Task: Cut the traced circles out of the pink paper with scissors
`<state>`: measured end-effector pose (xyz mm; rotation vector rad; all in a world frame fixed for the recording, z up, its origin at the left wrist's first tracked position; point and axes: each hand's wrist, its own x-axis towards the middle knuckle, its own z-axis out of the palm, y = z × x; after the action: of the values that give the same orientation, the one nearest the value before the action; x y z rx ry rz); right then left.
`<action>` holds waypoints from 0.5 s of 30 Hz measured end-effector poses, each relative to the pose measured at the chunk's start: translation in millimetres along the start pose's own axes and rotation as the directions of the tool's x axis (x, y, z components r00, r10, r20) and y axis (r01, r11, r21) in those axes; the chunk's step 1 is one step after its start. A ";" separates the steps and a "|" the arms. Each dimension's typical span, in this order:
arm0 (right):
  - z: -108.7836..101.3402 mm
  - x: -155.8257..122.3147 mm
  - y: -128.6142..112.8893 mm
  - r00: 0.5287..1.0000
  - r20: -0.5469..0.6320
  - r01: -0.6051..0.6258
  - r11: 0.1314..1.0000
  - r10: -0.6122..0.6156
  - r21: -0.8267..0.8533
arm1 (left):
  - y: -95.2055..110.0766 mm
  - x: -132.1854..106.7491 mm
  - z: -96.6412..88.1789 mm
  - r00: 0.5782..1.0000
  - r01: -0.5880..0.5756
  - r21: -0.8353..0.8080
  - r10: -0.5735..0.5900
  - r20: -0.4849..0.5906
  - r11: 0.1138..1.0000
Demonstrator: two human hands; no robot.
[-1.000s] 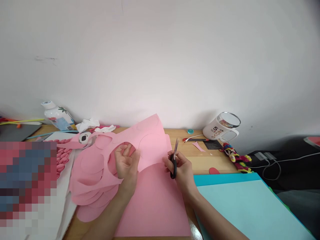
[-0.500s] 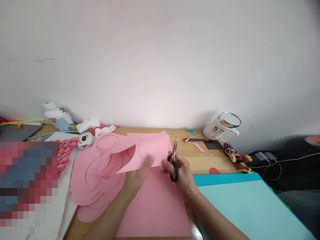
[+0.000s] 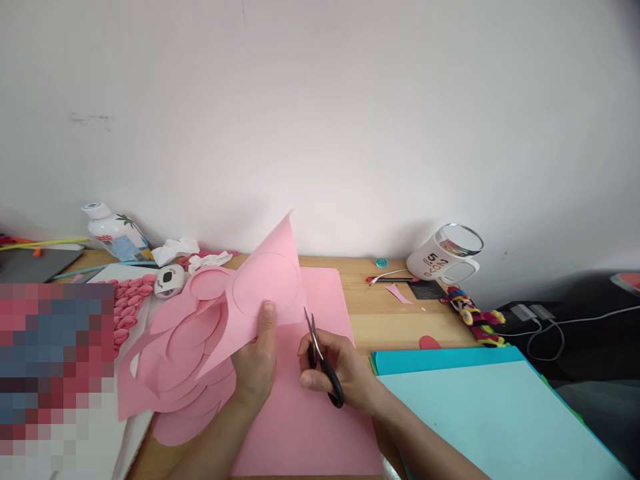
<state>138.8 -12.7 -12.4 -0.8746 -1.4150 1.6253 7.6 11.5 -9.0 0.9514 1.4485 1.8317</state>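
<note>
My left hand (image 3: 257, 357) grips a pink sheet of paper (image 3: 273, 280) by its lower edge, thumb on the near face. A drawn circle outline shows on that sheet, which is lifted and tilted. In my right hand (image 3: 343, 370) are small scissors (image 3: 325, 373) with black handles, their blades slightly apart and pointing up beside the sheet's right edge. Under both hands lies a stack of pink paper (image 3: 305, 427). Left of it is a heap of pink rounded paper cutouts (image 3: 180, 360), partly covered by the held sheet.
Blue and pale turquoise sheets (image 3: 480, 413) lie at the right. A white mug (image 3: 440, 257), a red-and-black pen-like item (image 3: 393, 279) and a small colourful figure (image 3: 473, 317) stand or lie behind them. A white bottle (image 3: 117, 233) and crumpled tissues (image 3: 175, 250) are at the back left, against the wall.
The held pink sheet has been turned and raised, its corner now higher against the wall. My right hand with the scissors has moved left and down, and my left hand has shifted left.
</note>
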 end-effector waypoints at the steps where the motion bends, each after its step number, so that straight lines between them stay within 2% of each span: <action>1: -0.2 -0.3 0.9 1.000 0.005 -0.011 1.000 0.011 -0.011 | 2.4 0.1 0.8 0.999 -0.022 0.013 0.023 -0.034 1.000; 8: 0.6 -3.8 -0.4 0.997 0.022 -0.078 0.994 0.080 -0.079 | 11.5 0.1 5.1 0.974 -0.184 -0.098 0.167 -0.156 0.978; 12: 2.8 -5.3 -5.2 0.991 0.064 -0.106 0.980 0.119 -0.169 | 12.9 -1.6 4.6 0.974 -0.178 -0.131 0.155 -0.168 0.975; 15: 3.1 -5.2 -5.8 0.990 0.063 -0.113 0.976 0.127 -0.187 | 12.8 -2.9 3.3 0.972 -0.169 -0.091 0.151 -0.178 0.981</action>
<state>139.1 -18.4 -6.2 -1.0315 -1.6107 1.6504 11.7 8.2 3.5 0.9001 1.3922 2.1319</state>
